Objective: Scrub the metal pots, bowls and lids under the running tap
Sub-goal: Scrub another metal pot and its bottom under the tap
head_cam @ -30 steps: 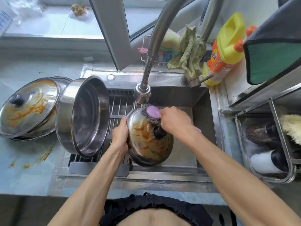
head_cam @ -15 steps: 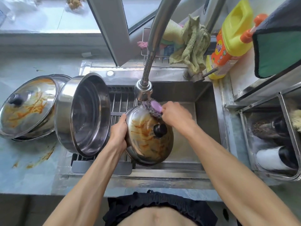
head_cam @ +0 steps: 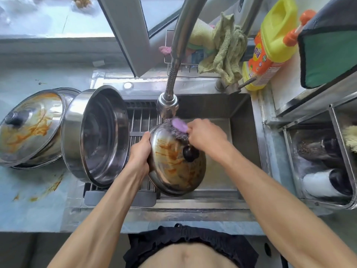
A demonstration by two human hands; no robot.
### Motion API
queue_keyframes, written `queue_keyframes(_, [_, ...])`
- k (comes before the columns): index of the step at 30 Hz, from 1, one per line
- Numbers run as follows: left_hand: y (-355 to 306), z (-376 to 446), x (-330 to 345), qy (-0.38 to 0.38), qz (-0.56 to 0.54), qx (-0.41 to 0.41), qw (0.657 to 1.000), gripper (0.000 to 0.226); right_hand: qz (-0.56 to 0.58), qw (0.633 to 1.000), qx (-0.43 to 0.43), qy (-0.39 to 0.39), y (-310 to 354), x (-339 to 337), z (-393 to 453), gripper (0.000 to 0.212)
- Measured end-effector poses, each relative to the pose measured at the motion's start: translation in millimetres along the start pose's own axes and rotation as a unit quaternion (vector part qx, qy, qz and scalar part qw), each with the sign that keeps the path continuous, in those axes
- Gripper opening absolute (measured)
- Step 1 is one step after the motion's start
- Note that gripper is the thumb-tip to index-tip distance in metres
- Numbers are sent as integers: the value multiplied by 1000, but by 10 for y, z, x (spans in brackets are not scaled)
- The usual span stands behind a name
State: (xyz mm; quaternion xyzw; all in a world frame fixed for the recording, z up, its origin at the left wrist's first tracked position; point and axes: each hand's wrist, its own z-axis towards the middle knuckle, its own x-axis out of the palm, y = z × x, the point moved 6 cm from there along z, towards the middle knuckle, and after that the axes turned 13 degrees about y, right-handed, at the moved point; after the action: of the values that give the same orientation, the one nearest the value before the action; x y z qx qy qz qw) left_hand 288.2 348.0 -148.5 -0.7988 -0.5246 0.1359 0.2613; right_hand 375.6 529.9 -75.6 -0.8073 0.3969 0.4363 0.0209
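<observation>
While the lid (head_cam: 176, 161) is held tilted over the sink (head_cam: 242, 132), just below the tap head (head_cam: 167, 106), its left rim is gripped by the left hand (head_cam: 139, 151), fingers curled round the edge. The purple-handled scrubber (head_cam: 178, 128) is clasped in the right hand (head_cam: 205, 135) and pressed on the lid's upper part, beside the black knob (head_cam: 190, 152). Orange streaks are spread across the middle and lower face, so the step is judged barely begun. It would be done best if the lid were turned by its rim, each streaked patch being brought up under the tap, and if the knob were worked round closely (residue likely gathers at its foot). Room is tight on the left: a big pot (head_cam: 96, 136) lies on its side over the drain rack (head_cam: 141, 120), close to the left wrist. More open basin is left to the right and below, toward the sink's front wall. A second stained lid (head_cam: 31, 126) waits on the table (head_cam: 25, 200), well apart.
</observation>
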Motion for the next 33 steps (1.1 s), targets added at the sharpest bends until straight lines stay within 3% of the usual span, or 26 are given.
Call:
queue_keyframes(3, [60,-14,22,2,-11,-7,1000,35,-35,999,28,-22,-53,-53,-27,26])
queue_keyframes(7, [105,-13,58,-12,-35,-7,999,38,-86,993,-80,-11,371,152,-266,29])
queue_keyframes(11, [145,-36,61,-13,-39,-5,999,37,-56,998,16,-27,-9,4,-108,32])
queue_keyframes(14, [57,-24,149,-11,-57,3,998,30,-107,992,-56,-46,292,112,-332,34])
queue_keyframes(16, [2,-14,201,-14,-62,10,998,27,-95,992,-77,-34,324,150,-376,34])
queue_keyframes(20, [-52,9,274,-6,-48,21,999,39,-37,998,26,-45,-132,-72,-155,32])
queue_keyframes(24, [-145,32,305,-12,-47,37,998,38,-54,996,-61,-29,173,115,-346,30])
queue_keyframes(28, [-78,24,222,-8,-28,30,999,41,-9,999,14,-40,-133,4,-149,28])
queue_keyframes(33, [-83,2,101,1,-20,33,999,33,-6,999,-40,-29,17,75,-163,24])
